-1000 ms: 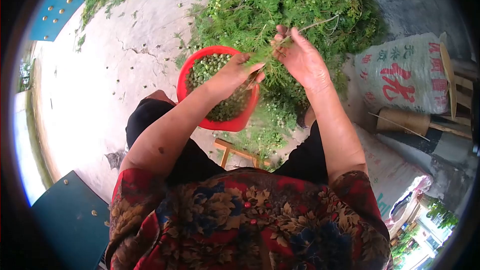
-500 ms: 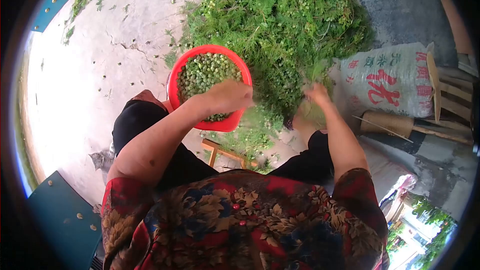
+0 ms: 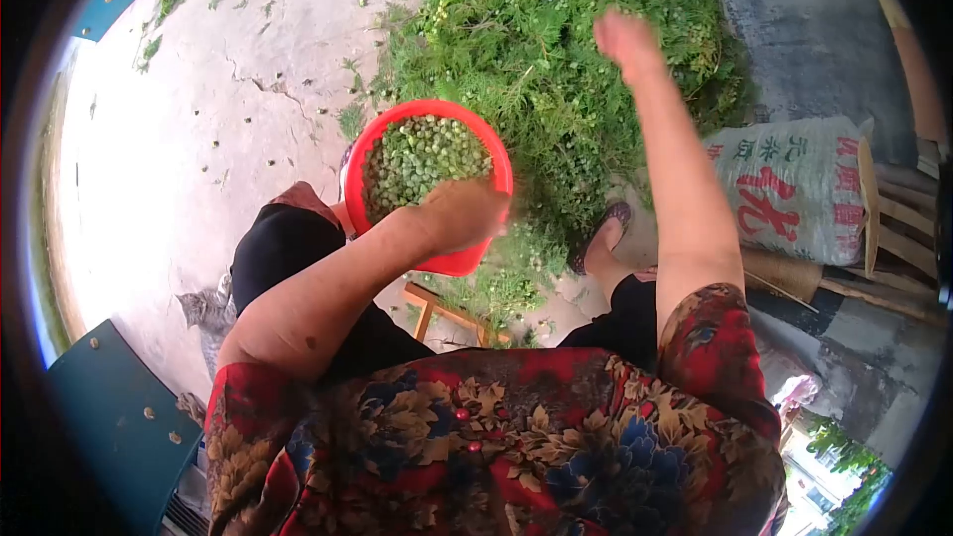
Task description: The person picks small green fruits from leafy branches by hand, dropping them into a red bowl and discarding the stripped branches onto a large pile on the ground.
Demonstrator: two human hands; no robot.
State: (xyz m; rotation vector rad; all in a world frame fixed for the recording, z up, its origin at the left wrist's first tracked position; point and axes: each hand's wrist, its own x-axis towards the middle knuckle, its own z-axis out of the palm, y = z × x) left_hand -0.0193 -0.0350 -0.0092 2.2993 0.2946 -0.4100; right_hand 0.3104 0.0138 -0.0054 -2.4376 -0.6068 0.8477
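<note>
Green cones [image 3: 417, 154] lie loose in a red basin [image 3: 500, 161], which sits between 11 and 12 o'clock from the seated person's torso. Its raised wall keeps the small, round pieces together, while its spot beside the person's left knee [image 3: 266, 246] puts the opening within easy reach. The left hand [image 3: 462, 215] is over the basin's near right part, at about its 4 o'clock, perhaps kept low there so that anything let go would land inside; it looks curled, but blur makes it impossible to tell whether it grasps anything. Between 12 and 1 o'clock, a broad heap of leafy branches [image 3: 536, 69] spreads on the ground [image 3: 298, 50], seemingly set close so that both arms can reach it from a seat. The right hand [image 3: 627, 38] is extended over that heap at roughly 1 o'clock, apart from the left; it seems bunched, yet whether it is clenched or grasping a sprig cannot be told. A printed sack [image 3: 794, 154] stands at 2 o'clock, probably aside to leave the right arm room.
</note>
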